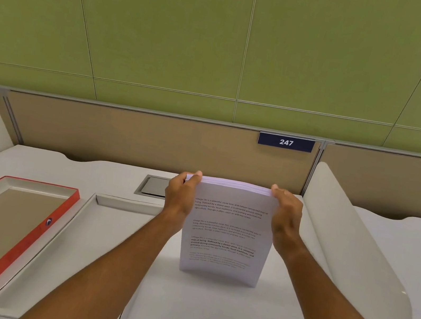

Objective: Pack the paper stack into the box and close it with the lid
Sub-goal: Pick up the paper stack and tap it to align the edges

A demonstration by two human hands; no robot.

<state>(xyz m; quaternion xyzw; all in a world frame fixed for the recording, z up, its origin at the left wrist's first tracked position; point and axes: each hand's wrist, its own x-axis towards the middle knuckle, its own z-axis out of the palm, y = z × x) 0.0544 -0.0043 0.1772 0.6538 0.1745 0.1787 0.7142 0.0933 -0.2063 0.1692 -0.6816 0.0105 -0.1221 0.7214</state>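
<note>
A stack of white printed paper (226, 234) stands upright on its lower edge on the white desk, slightly bowed. My left hand (181, 196) grips its top left corner and my right hand (284, 216) grips its top right corner. To the left lies an open white box (73, 236), partly hidden under my left forearm. Further left sits the red-edged lid (59, 220), inside facing up.
A grey recessed cable hatch (153, 186) sits in the desk (205, 314) behind the left hand. Tan partition panels with a "247" plate (286, 142) close off the back. Curved white dividers (351, 244) stand at both sides of the desk.
</note>
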